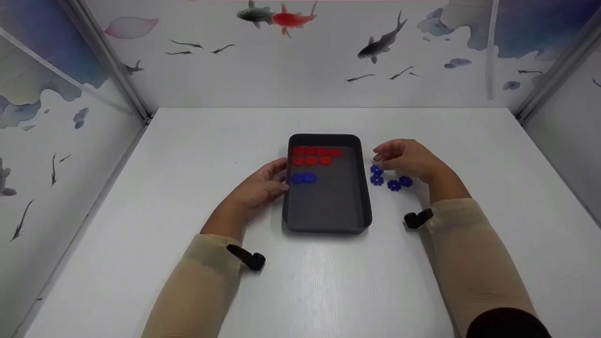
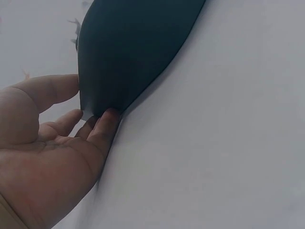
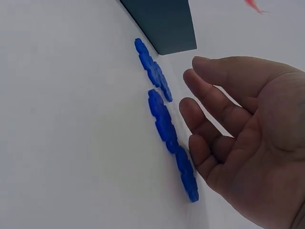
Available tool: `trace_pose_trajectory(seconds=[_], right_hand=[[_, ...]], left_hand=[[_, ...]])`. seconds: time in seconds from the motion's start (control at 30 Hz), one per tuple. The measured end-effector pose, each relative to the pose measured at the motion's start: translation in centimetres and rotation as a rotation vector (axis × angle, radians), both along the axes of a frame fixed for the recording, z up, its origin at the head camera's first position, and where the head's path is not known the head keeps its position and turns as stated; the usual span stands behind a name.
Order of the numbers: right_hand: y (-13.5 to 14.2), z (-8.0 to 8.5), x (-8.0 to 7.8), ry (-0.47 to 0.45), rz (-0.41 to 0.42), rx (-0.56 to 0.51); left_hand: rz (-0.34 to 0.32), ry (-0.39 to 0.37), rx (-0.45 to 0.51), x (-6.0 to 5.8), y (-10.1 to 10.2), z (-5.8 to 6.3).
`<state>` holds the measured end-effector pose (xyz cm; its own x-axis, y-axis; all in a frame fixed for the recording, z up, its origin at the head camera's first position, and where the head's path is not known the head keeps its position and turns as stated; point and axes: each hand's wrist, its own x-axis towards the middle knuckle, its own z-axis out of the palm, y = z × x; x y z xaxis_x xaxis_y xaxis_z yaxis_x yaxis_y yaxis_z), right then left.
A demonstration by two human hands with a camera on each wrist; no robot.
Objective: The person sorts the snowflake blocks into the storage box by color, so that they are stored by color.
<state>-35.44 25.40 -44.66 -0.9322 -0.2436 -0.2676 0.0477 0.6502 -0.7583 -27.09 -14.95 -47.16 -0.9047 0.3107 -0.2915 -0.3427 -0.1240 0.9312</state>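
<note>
A dark grey rectangular tray (image 1: 327,206) lies on the white table, with several red flower-shaped plastic pieces (image 1: 311,160) in two rows and two blue ones (image 1: 309,178) below them. My left hand (image 1: 257,188) rests against the tray's left outer wall, thumb and fingertips touching it, as the left wrist view also shows. To the right of the tray, several loose blue flower-shaped pieces (image 1: 394,185) lie flat on the table. Just above and beside them is my right hand (image 1: 412,157). Its fingers are loosely bent, and nothing shows between them in the right wrist view (image 3: 243,129).
The white table (image 1: 197,155) is bordered by a back panel (image 1: 305,70) and side panels painted with fish and blue-purple shapes. A black wrist mount (image 1: 249,259) sits on the left sleeve, another (image 1: 418,218) on the right.
</note>
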Motion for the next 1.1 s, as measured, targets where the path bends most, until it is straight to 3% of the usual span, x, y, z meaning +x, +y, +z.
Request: trace_pose_trajectory(seconds=[0.23,0.5,0.83,0.93,1.1], right_hand=[[0.11,-0.67,0.19,-0.033,0.036,0.002],[-0.18,-0.34,0.39,-0.034,0.054,0.017],[-0.3,-0.16,0.25,0.001,-0.028,0.106],[-0.1,-0.21,0.03,0.006,-0.072,0.06],[0.29,-0.03,-0.12,0.012,-0.125,-0.154]], left_hand=[[-0.005,0.001,-0.016,0.12,0.07,0.19],[-0.017,0.003,0.015,0.0,-0.12,0.05],[-0.014,0.002,0.018,-0.07,-0.03,0.02],[-0.011,0.0,0.018,-0.02,-0.09,0.02],[-0.011,0.0,0.017,-0.12,-0.1,0.02]])
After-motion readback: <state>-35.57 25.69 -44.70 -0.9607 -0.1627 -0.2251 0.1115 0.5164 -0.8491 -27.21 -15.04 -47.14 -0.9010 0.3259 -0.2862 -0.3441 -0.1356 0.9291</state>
